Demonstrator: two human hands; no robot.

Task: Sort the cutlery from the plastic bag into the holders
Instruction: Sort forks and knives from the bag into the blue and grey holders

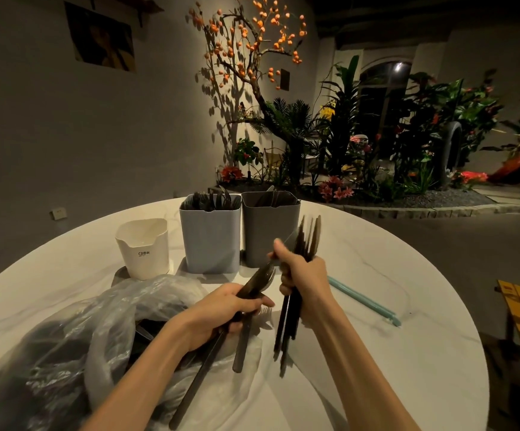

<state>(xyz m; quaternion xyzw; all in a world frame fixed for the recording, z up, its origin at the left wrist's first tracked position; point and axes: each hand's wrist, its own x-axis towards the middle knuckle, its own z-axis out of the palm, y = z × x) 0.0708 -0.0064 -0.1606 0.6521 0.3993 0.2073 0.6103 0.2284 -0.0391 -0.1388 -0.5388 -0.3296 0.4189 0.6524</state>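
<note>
Both forearms reach over a round white table, each hand gripping dark cutlery above a crumpled plastic bag.

Left hand curls round a few spoons, bowls aimed at the holders, handles trailing over the bag; right hand clasps a blurred bundle of forks, tines up, just before the grey holder; beside it stands a pale blue holder stocked with cutlery, then a white holder; a teal straw lies to the right.
</note>
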